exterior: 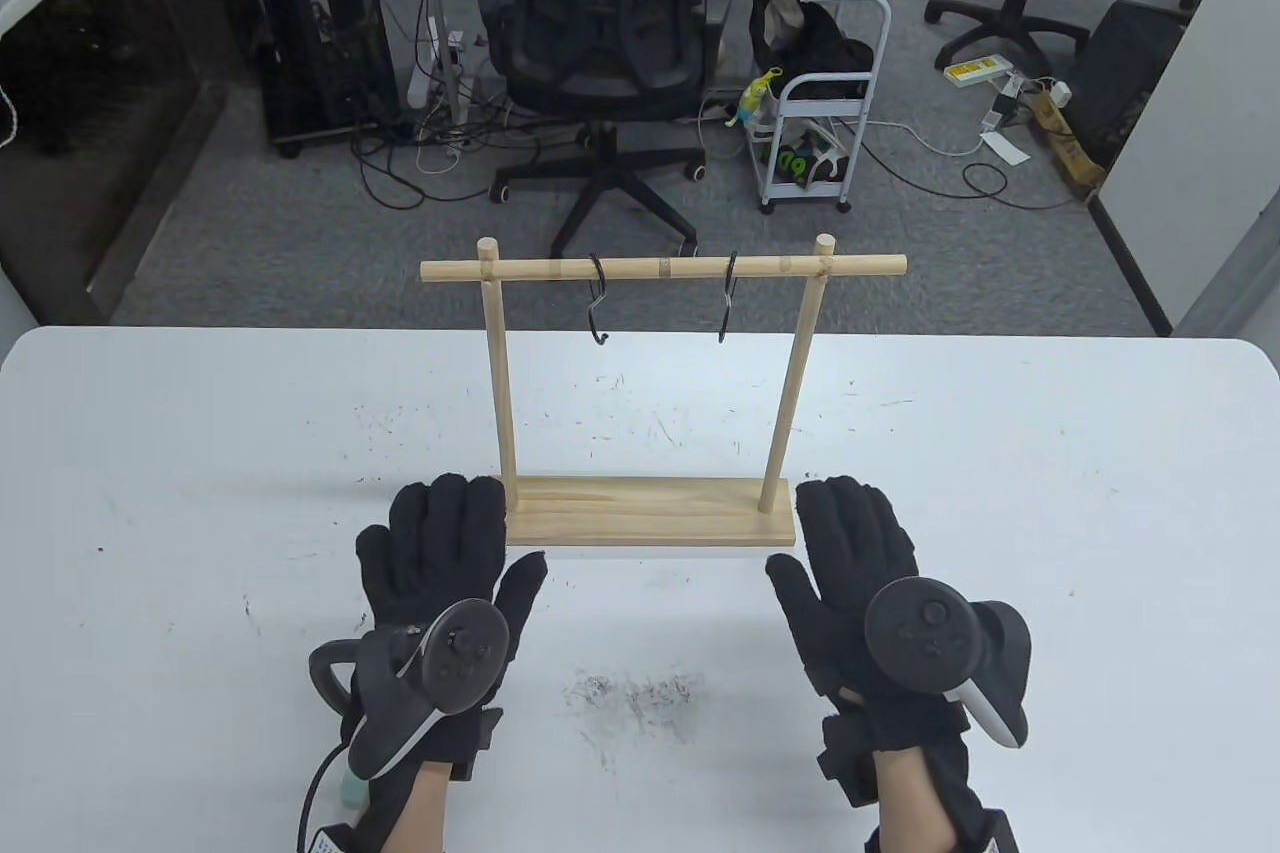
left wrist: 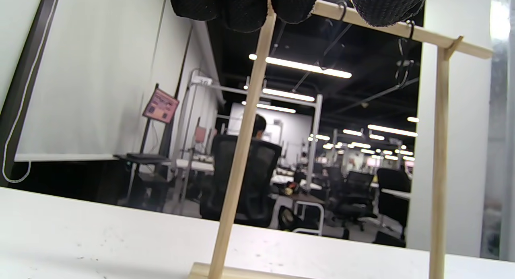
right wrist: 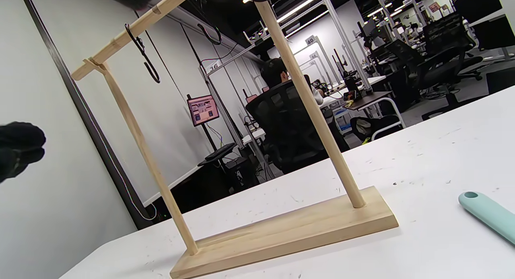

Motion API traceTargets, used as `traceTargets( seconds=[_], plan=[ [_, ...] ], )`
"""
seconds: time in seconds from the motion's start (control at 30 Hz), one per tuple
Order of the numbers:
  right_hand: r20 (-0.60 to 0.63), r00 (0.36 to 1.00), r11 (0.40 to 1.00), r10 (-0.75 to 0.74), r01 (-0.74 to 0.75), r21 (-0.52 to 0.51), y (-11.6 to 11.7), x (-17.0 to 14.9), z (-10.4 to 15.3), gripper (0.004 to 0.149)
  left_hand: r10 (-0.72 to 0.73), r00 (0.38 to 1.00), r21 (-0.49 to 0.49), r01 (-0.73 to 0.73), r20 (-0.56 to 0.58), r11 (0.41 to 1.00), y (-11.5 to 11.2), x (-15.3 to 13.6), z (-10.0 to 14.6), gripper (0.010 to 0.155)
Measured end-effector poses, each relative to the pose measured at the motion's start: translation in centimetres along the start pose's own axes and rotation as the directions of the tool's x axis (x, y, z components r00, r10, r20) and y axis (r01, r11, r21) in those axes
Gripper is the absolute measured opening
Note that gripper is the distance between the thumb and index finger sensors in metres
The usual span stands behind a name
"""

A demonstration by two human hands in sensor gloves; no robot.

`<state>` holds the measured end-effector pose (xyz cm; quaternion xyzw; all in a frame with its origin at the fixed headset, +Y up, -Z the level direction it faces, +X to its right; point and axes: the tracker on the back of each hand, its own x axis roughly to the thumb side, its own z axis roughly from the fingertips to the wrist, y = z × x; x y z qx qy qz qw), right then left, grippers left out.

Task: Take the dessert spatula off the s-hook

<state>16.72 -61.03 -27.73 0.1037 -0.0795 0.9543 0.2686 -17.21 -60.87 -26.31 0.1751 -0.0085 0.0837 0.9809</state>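
Both black wire s-hooks (exterior: 600,303) hang bare, the mint green dessert spatula (right wrist: 489,215) lies on the white table (exterior: 1000,493), and your left hand (exterior: 445,583) and right hand (exterior: 860,583) rest flat, holding nothing, so the job looks done.

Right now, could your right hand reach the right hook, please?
Probably yes: the right hand lies open on the table beside the rack, and the right hook hangs bare above, nothing between them.

Mint spatula handle (right wrist: 489,215) lies on the table (right wrist: 442,158) beside the wooden rack (right wrist: 281,234).
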Motion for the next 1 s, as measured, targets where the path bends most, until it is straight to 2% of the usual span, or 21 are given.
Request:
traceTargets(
  seconds=[1.0],
  plan=[
    [-0.006,1.0,1.0,0.014,-0.014,0.02,0.31,0.07,-0.13,0.071,0.004,1.0,-0.037,-0.004,0.005,0.999,-0.27,0.04,-0.08,0.076]
  ],
)
